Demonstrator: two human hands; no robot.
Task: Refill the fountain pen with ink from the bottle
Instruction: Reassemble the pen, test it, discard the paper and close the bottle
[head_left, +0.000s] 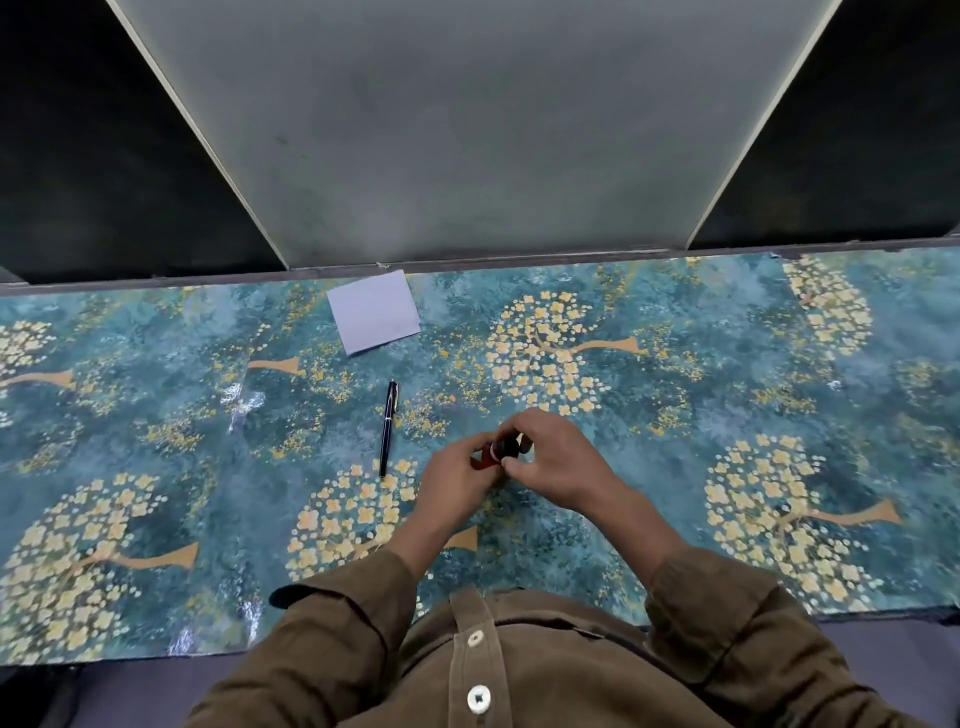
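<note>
Head view puts me early in the refill: the pen (388, 427) lies capped and untouched on the table (727, 395), just left of my hands, so opening, filling and closing are all left. My left hand (457, 480) grips the bottle (491, 454) low near the table, while my right hand (553, 457) curls over its dark cap (506, 447), probably unscrewing it.
</note>
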